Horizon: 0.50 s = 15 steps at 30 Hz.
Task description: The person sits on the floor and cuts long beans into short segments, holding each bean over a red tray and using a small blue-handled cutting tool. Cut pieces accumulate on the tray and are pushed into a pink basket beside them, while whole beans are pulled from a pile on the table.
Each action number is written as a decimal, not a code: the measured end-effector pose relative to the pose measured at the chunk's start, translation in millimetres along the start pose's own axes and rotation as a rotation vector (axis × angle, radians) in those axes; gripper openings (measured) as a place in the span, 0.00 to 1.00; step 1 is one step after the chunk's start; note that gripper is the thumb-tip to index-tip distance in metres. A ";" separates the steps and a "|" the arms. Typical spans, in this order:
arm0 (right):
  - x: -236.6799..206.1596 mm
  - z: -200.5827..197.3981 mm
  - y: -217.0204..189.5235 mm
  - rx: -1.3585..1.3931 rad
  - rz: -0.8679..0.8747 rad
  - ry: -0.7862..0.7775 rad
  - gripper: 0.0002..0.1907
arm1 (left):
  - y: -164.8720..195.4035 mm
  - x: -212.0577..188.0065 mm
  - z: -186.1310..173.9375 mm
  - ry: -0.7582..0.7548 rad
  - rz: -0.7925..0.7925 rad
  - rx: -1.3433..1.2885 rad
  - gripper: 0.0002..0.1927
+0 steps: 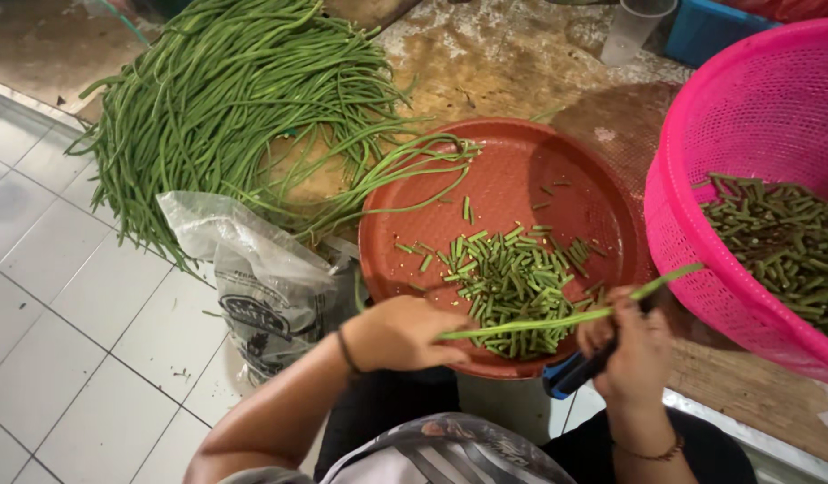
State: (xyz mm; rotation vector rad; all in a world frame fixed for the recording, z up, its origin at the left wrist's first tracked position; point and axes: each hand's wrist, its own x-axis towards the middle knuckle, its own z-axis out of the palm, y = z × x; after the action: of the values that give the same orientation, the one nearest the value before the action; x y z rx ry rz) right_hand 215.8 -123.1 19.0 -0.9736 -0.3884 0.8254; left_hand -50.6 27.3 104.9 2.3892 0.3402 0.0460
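Long beans (557, 320) lie stretched between my hands above the red tray (521, 161); my left hand (405, 332) pinches one end, my right hand (633, 345) grips them and a blue-handled knife (571, 372), so cut pieces (512, 282) land there.

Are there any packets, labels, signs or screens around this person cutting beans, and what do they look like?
Plastic bag: on the tiled floor left of the red round tray, below the pile of long beans; crumpled, clear-greyish, with a dark round printed emblem.
Clear plastic cup: at the top edge, beside a blue box; no label that can be made out.
No signs or screens show.
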 end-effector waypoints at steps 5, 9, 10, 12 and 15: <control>2.2 -18.0 -11.3 0.013 -0.020 -0.090 0.06 | -10.6 -57.2 -27.0 -0.202 -0.606 -0.085 0.27; -7.3 -6.9 19.0 -0.468 0.073 -0.243 0.05 | -27.8 -77.5 -27.0 -0.039 -0.603 -0.269 0.26; -12.3 1.8 30.3 -0.578 0.087 -0.356 0.07 | -33.5 -70.6 -18.9 0.066 -0.497 -0.279 0.25; -27.7 18.6 45.8 -0.734 0.159 -0.654 0.05 | -42.7 -52.4 3.0 0.267 -0.286 -0.296 0.23; -43.2 45.6 55.7 -0.881 0.121 -0.794 0.07 | -44.2 -15.9 42.7 0.393 -0.046 -0.832 0.21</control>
State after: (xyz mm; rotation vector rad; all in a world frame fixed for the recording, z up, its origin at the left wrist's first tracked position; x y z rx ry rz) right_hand 135.0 -113.4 -1.4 -1.4511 -1.4749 1.1675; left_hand -70.7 26.7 44.7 1.5342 0.4492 0.5336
